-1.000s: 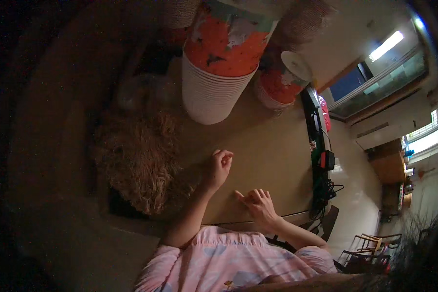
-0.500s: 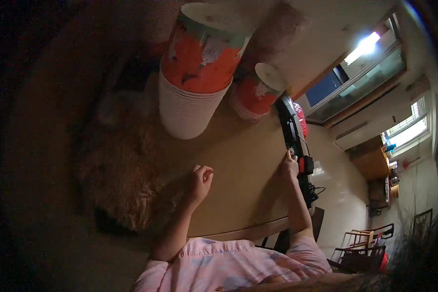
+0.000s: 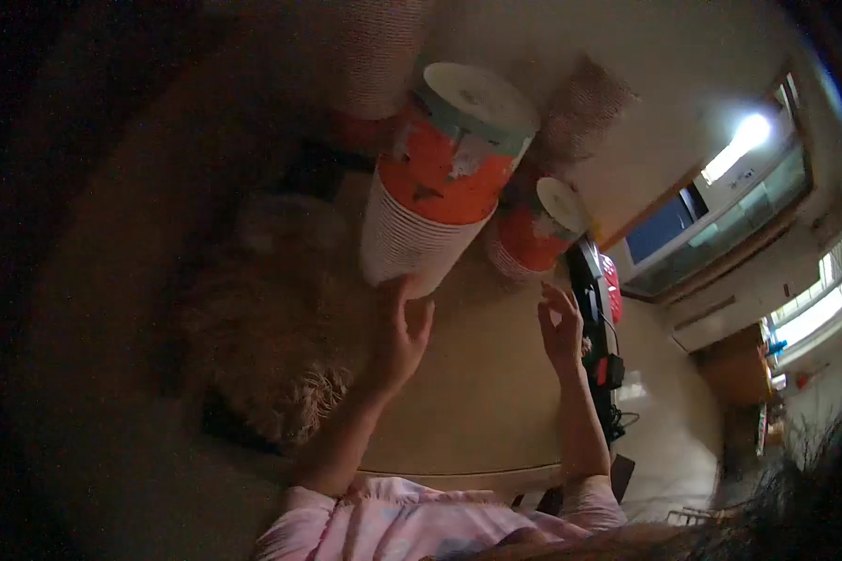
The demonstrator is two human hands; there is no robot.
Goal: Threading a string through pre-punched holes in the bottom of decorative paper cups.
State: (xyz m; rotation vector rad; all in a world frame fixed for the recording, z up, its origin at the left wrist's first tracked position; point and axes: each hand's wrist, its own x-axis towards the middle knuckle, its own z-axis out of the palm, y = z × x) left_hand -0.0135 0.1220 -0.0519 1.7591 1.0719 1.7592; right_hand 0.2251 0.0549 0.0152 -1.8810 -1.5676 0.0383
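Note:
A tall stack of white paper cups (image 3: 426,245), the top one orange and green with a pale round base, stands upside down on the tan tabletop (image 3: 477,393). My left hand (image 3: 400,338) is open, thumb and fingers apart, its fingertips at the lower part of this stack; I cannot tell if they touch it. My right hand (image 3: 562,329) is open too, fingers loosely spread and slightly bent, with nothing in it. It is just short of a smaller orange cup stack (image 3: 524,238) farther back at the right.
Shaggy brown fluffy material (image 3: 290,365) lies in shadow at the left. More pinkish cup stacks (image 3: 585,110) are at the back. Along the table's right edge runs a black strip with cables and a black-and-red object (image 3: 610,370). A red item (image 3: 611,285) sits beyond it.
My left hand has opened from a curled shape and reached forward to the tall stack. My right hand has left the right edge and opened. The view has shifted.

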